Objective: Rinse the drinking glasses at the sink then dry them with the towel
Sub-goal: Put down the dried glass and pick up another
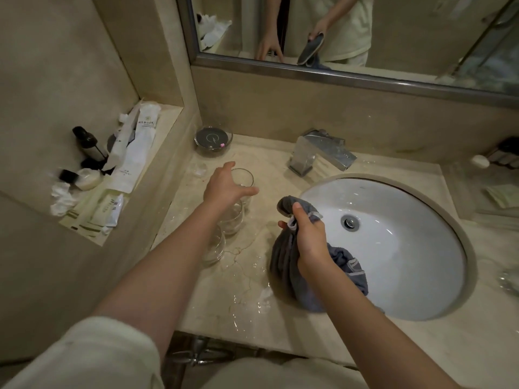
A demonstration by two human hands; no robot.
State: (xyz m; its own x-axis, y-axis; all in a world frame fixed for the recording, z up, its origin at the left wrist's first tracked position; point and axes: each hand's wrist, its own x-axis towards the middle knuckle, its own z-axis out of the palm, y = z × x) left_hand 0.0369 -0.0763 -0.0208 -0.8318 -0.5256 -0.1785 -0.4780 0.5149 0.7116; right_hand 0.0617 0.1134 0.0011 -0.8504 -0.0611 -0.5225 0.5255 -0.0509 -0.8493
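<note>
Three clear drinking glasses stand in a row on the wet marble counter left of the sink (pixel 438 279): a far glass (pixel 243 178), a middle glass (pixel 233 219) and a near glass (pixel 214 247). My left hand (pixel 224 188) hovers over the far glass with fingers spread and relaxed, partly hiding it. My right hand (pixel 307 234) grips a bunched grey towel (pixel 286 265) above the sink's left rim. The towel hangs down onto the counter and basin edge.
A chrome faucet (pixel 323 153) stands behind the basin. A dark round dish (pixel 213 138) sits at the back of the counter. The left ledge holds bottles and toiletry packets (pixel 132 153). Water puddles (pixel 247 299) lie on the counter front. A mirror (pixel 351 32) hangs above.
</note>
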